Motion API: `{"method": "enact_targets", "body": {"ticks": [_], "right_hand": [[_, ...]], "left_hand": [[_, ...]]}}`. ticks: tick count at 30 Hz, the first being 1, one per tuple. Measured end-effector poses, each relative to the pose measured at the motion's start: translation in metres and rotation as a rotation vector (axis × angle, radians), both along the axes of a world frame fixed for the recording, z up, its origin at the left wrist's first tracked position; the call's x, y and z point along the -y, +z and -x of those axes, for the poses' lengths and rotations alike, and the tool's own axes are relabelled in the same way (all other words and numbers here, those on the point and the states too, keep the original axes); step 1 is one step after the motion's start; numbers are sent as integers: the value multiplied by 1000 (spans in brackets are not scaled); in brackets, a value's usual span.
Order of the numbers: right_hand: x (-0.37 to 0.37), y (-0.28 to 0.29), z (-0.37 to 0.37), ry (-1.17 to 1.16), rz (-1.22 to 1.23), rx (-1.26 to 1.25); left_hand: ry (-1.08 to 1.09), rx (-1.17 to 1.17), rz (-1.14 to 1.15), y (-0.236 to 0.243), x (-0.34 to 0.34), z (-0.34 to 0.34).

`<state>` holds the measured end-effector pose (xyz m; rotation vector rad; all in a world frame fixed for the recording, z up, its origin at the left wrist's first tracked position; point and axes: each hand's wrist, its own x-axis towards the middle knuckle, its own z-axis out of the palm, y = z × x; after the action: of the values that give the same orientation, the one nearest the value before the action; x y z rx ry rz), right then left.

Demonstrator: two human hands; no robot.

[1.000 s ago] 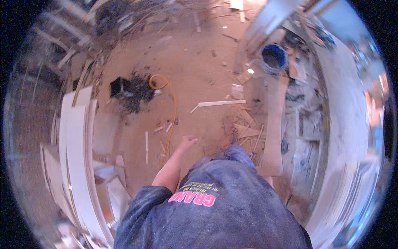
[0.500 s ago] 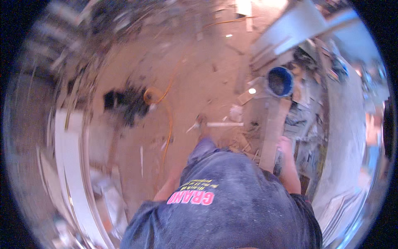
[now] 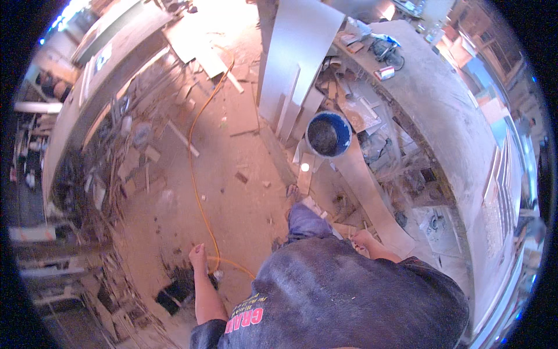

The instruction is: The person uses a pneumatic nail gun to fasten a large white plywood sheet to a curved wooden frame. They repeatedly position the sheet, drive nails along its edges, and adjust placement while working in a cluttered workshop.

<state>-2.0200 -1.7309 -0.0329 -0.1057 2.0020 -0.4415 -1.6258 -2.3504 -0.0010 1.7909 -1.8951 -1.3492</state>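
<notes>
My left hand (image 3: 197,252) hangs at the lower centre-left with curled fingers and nothing visible in it, over the floor beside an orange hose or cord (image 3: 200,192) and near a black patch of debris. My right hand (image 3: 360,240) hangs loosely at my side with fingers slightly bent and apart, above wood offcuts and near a long thin board (image 3: 372,192); I see nothing held. My foot (image 3: 293,189) is stepping beside the scraps. A blue bucket (image 3: 346,134) with dark grey contents stands ahead to the right.
Pale panels (image 3: 296,46) stand ahead beside a long dusty bench (image 3: 424,99) on the right, cluttered with tools and bags. Scrap wood lies on the brown floor (image 3: 232,174). A long counter edge (image 3: 93,116) and piles of strips line the left.
My view has swung to the right, so the bucket, panels and bench sit more centrally and the hose runs lengthwise ahead. My right hand has come into view, and my feet have stepped.
</notes>
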Motion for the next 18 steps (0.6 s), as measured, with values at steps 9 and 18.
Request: {"method": "enact_targets", "body": {"ticks": [9,18], "right_hand": [[84,-113,235,619,119,-612],[301,84,386,-454,392,-608]], "left_hand": [[110,-221,-114,-49,11,149],[-444,385,-208,-35,62,269]]}}
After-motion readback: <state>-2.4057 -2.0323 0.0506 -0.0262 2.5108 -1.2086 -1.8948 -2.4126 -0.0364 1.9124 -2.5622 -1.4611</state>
